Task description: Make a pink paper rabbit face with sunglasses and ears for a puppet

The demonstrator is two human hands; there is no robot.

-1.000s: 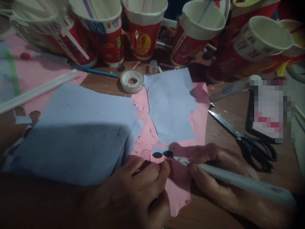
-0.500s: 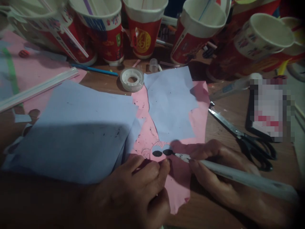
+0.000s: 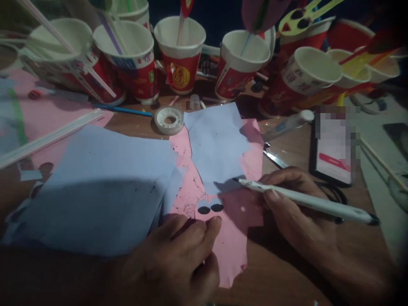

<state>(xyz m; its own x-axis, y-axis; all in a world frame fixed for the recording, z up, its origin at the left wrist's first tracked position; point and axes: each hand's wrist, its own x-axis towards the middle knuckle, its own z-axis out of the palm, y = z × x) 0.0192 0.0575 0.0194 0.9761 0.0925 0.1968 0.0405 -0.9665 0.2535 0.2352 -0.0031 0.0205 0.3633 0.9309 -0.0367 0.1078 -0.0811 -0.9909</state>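
My right hand point(image 3: 296, 212) grips a white marker pen point(image 3: 312, 199), its dark tip pointing left above the lower edge of a small pale blue sheet point(image 3: 216, 146). The fingers of my left hand point(image 3: 181, 250) are bent and pressed together on a small paper cutout point(image 3: 209, 208). Two black ovals like eyes and thin lash lines show on it; its lower part is hidden by my fingers. Beneath lies a pink sheet point(image 3: 234, 255) with black ink marks. A large pale blue sheet point(image 3: 108, 187) lies beside my left hand.
Paper cups point(image 3: 181, 63) with straws and cutouts line the back. A tape roll point(image 3: 168, 121) and a blue stick point(image 3: 130, 111) lie before them. Scissors point(image 3: 277, 159), partly covered by my right hand, and a phone point(image 3: 333, 148) are at right. Wrapped straws point(image 3: 54, 136) lie at left.
My right hand has lifted the pen tip off the right black oval and moved it up and away. My left hand stays on the cutout. The view has tilted up, showing more cups.
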